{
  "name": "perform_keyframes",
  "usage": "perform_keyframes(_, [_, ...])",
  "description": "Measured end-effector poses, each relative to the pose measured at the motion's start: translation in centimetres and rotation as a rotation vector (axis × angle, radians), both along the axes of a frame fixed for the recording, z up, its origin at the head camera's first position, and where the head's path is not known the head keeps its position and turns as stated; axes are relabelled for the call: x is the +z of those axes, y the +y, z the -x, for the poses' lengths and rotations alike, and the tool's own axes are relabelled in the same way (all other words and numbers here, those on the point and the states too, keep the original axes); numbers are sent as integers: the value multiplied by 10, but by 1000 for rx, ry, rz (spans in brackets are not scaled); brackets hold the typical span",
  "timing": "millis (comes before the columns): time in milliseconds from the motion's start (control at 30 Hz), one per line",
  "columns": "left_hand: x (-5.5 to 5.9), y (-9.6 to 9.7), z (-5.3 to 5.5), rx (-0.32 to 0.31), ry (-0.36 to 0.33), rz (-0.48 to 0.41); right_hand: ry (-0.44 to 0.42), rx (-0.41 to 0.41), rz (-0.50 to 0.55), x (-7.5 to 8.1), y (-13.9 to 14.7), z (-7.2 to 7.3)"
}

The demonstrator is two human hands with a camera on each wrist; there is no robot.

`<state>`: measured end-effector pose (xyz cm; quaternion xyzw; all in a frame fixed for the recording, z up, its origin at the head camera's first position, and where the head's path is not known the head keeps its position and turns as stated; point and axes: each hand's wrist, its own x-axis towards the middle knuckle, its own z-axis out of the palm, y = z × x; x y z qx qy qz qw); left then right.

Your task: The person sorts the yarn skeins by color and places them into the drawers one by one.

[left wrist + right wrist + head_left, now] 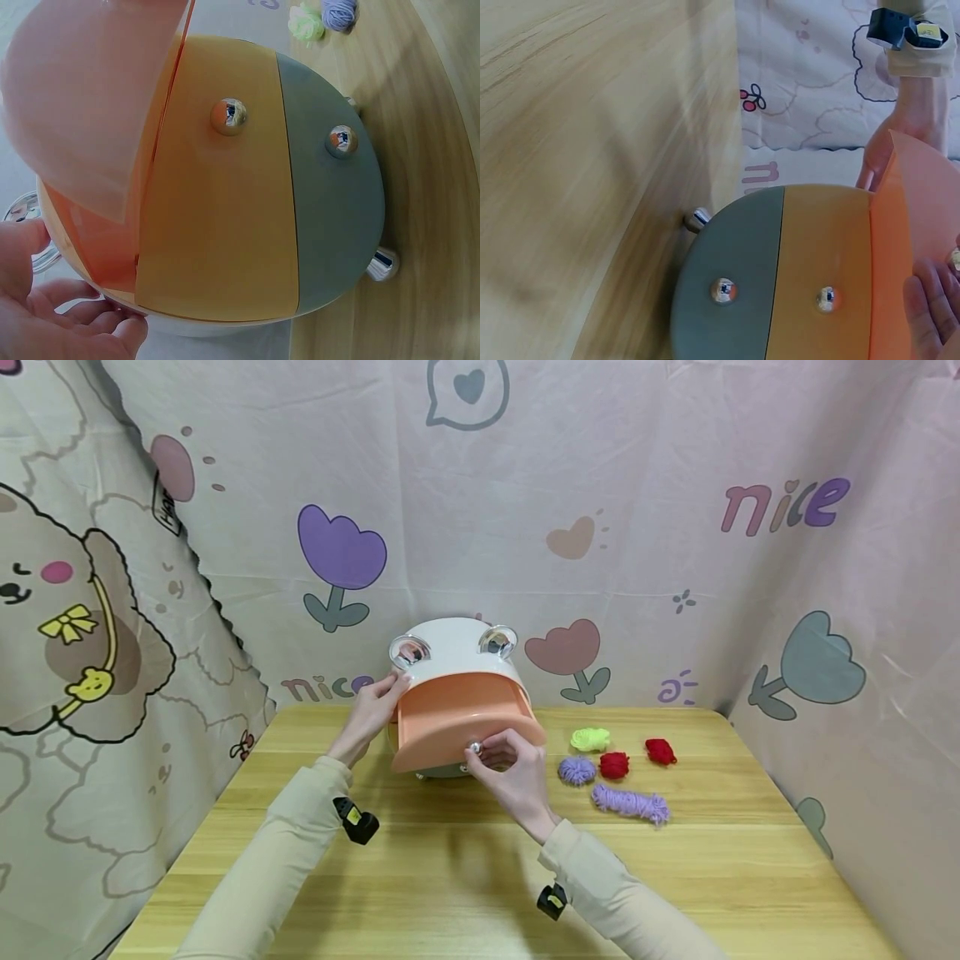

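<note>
By the right hand (525, 777), the silver knob (475, 747) of the pulled-out peach drawer (435, 747) is pinched between thumb and fingers. The left hand (367, 714) is spread against the left side of the white cabinet (453, 645), which is set at the counter's (420, 885) far middle. Yarn bundles (628, 803) are scattered to its right.

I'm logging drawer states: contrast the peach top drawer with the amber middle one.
The top drawer stands pulled out; the middle drawer is closed. The right hand pinches the top drawer's knob; the middle drawer's knob is untouched. Both have round, shiny knobs.
</note>
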<state>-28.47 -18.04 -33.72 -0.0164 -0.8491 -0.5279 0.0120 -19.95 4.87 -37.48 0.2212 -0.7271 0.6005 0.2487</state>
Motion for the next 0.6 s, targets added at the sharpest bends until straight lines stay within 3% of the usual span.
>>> perform_keyframes(167, [1, 0, 0, 1, -5, 3, 9, -2, 3, -15, 0, 11])
perform_keyframes(433, [1, 1, -1, 6, -13, -3, 59, 35, 41, -27, 8, 18])
perform_keyframes(600, [1, 1, -1, 5, -14, -7, 90, -36, 56, -34, 25, 19])
